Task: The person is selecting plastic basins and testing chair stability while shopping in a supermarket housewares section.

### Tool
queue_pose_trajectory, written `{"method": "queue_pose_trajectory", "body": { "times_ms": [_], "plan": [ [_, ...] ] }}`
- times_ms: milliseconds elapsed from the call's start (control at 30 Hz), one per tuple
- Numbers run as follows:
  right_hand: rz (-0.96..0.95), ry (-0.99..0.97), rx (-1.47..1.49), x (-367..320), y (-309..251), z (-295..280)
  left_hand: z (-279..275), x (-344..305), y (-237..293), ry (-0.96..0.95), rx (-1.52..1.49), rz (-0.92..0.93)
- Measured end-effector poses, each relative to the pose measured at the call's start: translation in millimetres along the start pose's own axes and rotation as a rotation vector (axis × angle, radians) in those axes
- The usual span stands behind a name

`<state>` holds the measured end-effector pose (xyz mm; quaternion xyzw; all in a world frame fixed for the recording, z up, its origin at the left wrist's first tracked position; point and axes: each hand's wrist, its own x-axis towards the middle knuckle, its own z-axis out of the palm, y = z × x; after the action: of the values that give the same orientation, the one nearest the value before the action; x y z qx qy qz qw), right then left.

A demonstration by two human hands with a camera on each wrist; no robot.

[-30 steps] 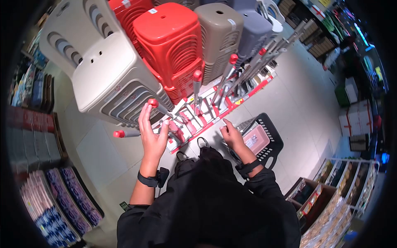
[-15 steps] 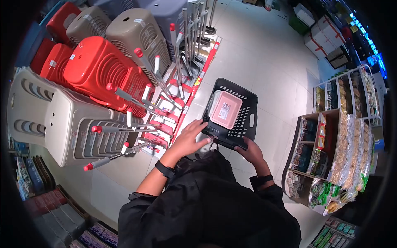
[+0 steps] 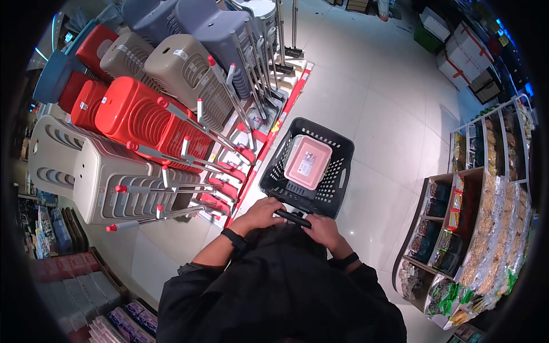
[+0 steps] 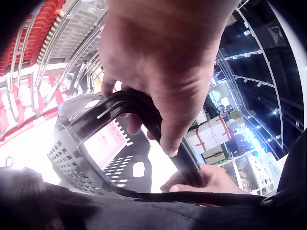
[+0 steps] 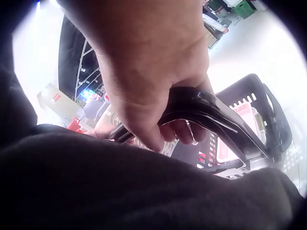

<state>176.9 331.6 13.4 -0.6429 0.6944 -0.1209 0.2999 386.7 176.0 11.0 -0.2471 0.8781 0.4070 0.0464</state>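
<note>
A black shopping basket (image 3: 347, 150) with perforated walls stands in front of the person in the head view. My left hand (image 3: 262, 215) grips the left part of its black handle (image 3: 293, 218). On the right part is my right hand (image 3: 323, 230), holding on as well. Both wrist views show fingers and thumb curled round the handle (image 4: 128, 101), (image 5: 201, 108). Inside the basket lies a pink plastic container (image 3: 320, 154) with a label on top, and a paler one (image 3: 291, 155) shows at its left edge.
Left of the basket, mops (image 3: 189, 117) with red-tipped poles lean out from a low red-edged rack. Behind them rise stacked red stools (image 3: 123, 106) and beige chairs (image 3: 86, 183). A shelf of packaged goods (image 3: 480, 228) stands right, with taped cartons (image 3: 463, 60) beyond.
Both hands have come together onto the basket handle; a second ago they were apart and off it. The view has turned right, so the stools and mops now sit further left.
</note>
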Motion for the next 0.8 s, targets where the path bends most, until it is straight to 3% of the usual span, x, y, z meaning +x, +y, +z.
{"method": "queue_pose_trajectory", "body": {
  "times_ms": [267, 433, 800],
  "plan": [
    [0.028, 0.077, -0.005, 27, 39, -24, -11, 52, 1, -0.038, -0.013, 0.002],
    [0.226, 0.079, -0.062, 55, 48, -40, -30, 86, -3, 0.001, -0.035, 0.034],
    [0.321, 0.030, -0.043, 112, 84, -87, -51, 166, -17, 0.018, -0.003, 0.032]
  ]
}}
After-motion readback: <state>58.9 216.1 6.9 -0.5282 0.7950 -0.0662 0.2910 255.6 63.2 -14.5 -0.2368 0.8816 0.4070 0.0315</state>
